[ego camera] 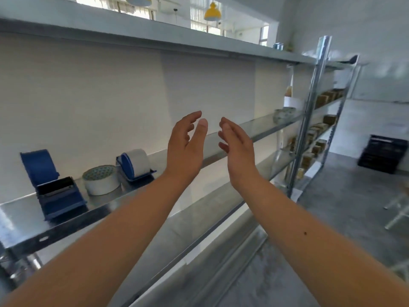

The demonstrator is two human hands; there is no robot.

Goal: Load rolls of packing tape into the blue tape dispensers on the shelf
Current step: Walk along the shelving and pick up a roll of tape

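A person's two bare arms reach forward, both hands raised in front of a metal shelf (73, 214). Far to the left of the hands, an empty blue tape dispenser (53, 185) stands on the shelf with its cutter end facing the viewer. Just right of it, a loose roll of packing tape (100, 181) lies flat, pale with a patterned top. Next, nearer the hands, a second blue dispenser (135, 167) already carries a white roll; its base is partly hidden behind the loose roll.

The left hand (184, 149) has its grip open, fingers loosely curved, holding nothing. Close beside it, palm facing palm with a gap between, the right hand (238, 145) also has an open, empty grip. Both hands hover above the shelf's front edge, well right of all the tape things.

Beyond the right hand, the shelf runs on to blurred items that cannot be identified. Further right, a second shelving unit (318, 120) holds rows of brownish packs, too smeared to name. A dark crate (382, 152) sits on the grey concrete floor at far right. The wall behind is white. Above the top shelf, yellow hanging lamps (212, 12) and windows show, cut off by the frame.
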